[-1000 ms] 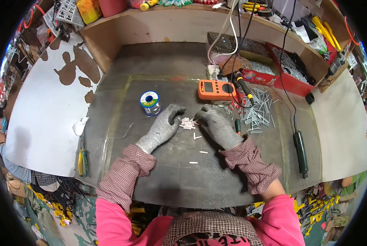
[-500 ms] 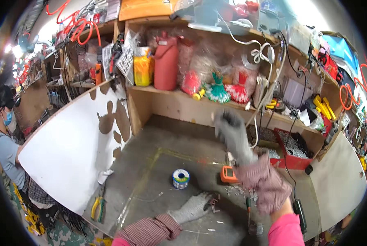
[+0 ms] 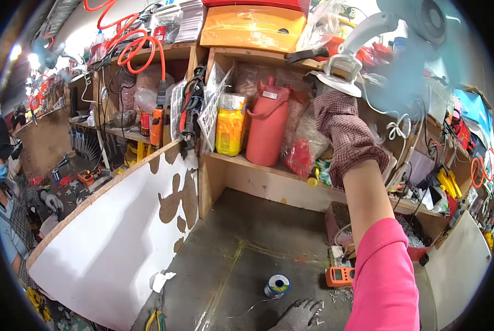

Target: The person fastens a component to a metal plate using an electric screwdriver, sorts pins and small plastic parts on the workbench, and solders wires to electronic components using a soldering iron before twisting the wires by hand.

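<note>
My right arm, in a pink sleeve and a checked cuff, stretches up to the top shelf. My grey-gloved right hand [image 3: 320, 84] is at the white base of a fan [image 3: 343, 69], whose blades are a blue blur. The base hides most of its fingers, so their grip cannot be made out. Low on the dark tabletop rests my grey-gloved left hand [image 3: 298, 316], fingers spread beside small pale pieces. A spool of solder wire [image 3: 277, 287] stands just beyond it, its loose end trailing left. An orange multimeter [image 3: 340, 276] lies near my right sleeve.
White panels [image 3: 109, 248] flank the bench. Green-and-yellow pliers [image 3: 155, 320] lie at the left panel's foot. A red flask [image 3: 267, 122] and a yellow container [image 3: 231, 126] share the shelf with bagged parts. At far left, a masked co-worker [image 3: 9, 204] works at another bench.
My right hand has risen from above the bench to the fan on the top shelf. The view has tilted up and left, leaving my left hand at the lower edge.
</note>
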The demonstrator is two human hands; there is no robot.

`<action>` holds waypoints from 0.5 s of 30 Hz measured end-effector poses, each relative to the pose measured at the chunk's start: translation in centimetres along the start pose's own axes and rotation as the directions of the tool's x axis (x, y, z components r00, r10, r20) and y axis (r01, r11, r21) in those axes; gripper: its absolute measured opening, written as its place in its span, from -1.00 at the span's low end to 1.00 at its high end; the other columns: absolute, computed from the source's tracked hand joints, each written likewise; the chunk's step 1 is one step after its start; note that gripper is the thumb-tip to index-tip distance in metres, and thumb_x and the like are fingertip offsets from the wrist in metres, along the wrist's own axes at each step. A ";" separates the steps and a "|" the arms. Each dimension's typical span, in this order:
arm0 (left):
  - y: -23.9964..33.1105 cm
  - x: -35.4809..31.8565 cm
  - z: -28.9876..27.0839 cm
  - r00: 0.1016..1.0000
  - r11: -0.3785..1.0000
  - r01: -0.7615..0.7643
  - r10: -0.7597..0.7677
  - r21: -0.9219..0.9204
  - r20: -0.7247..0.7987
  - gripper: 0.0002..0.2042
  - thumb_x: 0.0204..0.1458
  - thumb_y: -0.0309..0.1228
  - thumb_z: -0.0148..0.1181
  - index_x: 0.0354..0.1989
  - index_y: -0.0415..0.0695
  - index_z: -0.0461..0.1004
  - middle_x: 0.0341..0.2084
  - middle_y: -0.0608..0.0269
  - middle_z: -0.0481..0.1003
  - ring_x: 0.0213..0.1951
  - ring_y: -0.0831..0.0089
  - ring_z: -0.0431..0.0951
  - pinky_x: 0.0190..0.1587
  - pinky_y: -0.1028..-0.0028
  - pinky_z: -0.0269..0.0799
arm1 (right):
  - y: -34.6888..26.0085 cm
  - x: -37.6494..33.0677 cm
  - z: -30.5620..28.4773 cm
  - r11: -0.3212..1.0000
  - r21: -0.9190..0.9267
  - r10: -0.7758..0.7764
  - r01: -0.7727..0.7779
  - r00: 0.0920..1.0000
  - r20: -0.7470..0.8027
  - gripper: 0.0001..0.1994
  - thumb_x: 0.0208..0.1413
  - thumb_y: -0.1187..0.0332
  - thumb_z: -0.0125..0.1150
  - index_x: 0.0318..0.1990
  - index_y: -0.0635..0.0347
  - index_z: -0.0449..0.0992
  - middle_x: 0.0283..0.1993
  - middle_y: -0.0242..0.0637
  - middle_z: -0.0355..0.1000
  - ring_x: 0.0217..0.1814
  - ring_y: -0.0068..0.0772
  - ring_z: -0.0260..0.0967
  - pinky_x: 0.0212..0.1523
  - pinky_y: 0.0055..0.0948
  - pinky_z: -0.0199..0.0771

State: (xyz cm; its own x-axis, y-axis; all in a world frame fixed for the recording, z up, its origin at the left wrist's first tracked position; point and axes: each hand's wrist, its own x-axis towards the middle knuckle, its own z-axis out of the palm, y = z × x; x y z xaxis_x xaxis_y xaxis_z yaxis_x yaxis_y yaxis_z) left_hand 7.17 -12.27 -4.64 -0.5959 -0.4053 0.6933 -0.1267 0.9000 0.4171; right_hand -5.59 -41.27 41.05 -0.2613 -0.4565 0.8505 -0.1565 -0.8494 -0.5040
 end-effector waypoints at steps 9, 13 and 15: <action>-0.3 1.8 -4.3 0.885 0.984 0.127 -0.057 -0.122 0.462 -0.54 0.15 -0.25 0.03 0.19 -0.20 0.35 0.07 -0.08 0.44 0.08 0.07 0.46 0.03 0.25 0.46 | -4.5 -7.7 -5.5 0.897 -0.303 0.399 -0.322 0.885 0.241 -0.70 0.29 0.32 -0.04 0.10 0.11 0.45 -0.04 -0.43 0.58 -0.62 -0.81 0.00 -0.60 -0.72 0.07; -1.0 2.0 -3.1 0.853 0.912 0.299 -0.124 -0.281 0.507 -0.59 0.16 -0.30 0.06 0.16 -0.18 0.38 0.02 -0.12 0.46 0.04 -0.02 0.48 0.11 0.16 0.42 | -13.0 -26.8 -12.4 0.602 -0.553 0.791 -0.577 0.527 0.311 -0.69 0.29 0.24 0.11 0.07 0.22 0.48 -0.10 -0.35 0.47 -0.27 -0.65 0.36 -0.24 -0.59 0.40; -1.3 2.0 -3.0 0.928 0.851 0.351 -0.259 -0.390 0.269 -0.66 0.19 -0.29 0.11 0.10 -0.13 0.42 0.09 -0.01 0.45 0.10 0.01 0.47 0.15 0.21 0.39 | -14.2 -38.7 -19.1 0.380 -0.751 0.879 -0.541 0.465 0.110 -0.62 0.28 0.25 0.14 0.16 0.25 0.43 -0.10 -0.35 0.45 -0.09 -0.60 0.35 -0.07 -0.50 0.42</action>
State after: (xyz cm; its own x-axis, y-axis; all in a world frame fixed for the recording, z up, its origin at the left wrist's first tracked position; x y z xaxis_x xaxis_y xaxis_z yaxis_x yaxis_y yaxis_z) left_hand 8.52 -14.78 -2.02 -0.7333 -0.5658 0.3769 -0.0079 0.5615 0.8274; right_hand -11.44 -6.45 12.39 -0.1545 -0.9875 -0.0310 -0.6330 0.1230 -0.7643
